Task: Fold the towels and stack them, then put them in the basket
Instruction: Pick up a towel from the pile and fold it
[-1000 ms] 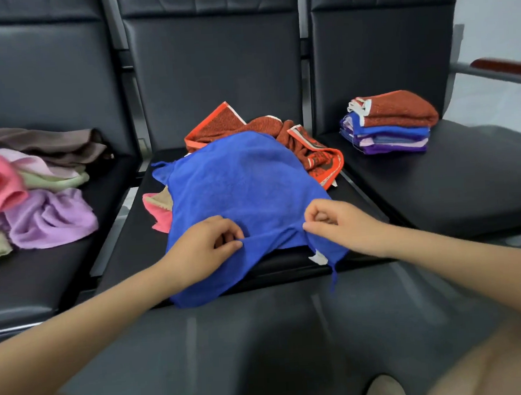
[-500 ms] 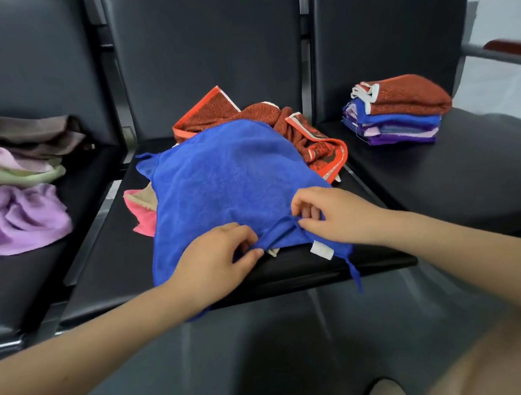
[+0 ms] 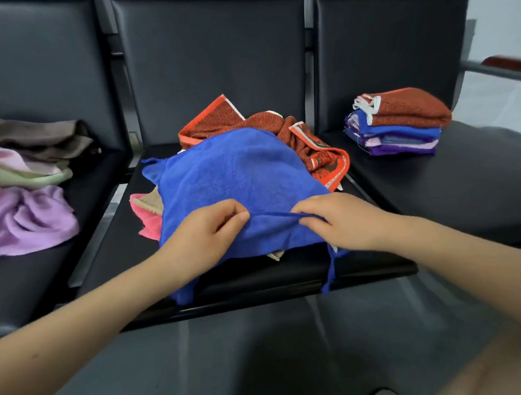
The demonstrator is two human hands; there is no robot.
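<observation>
With each hand, left hand (image 3: 208, 235) and right hand (image 3: 341, 220), pinching the blue towel (image 3: 240, 180) edge, pull it taut before folding.

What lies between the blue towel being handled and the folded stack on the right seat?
In the head view, a crumpled red-orange towel lies between the blue towel and the folded stack.

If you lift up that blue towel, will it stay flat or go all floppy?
Probably floppy: the blue towel already sags over the pile under it, and its corners dangle off the seat edge. It likely bunches easily, since it puckers where the left hand and right hand pinch it.
</observation>
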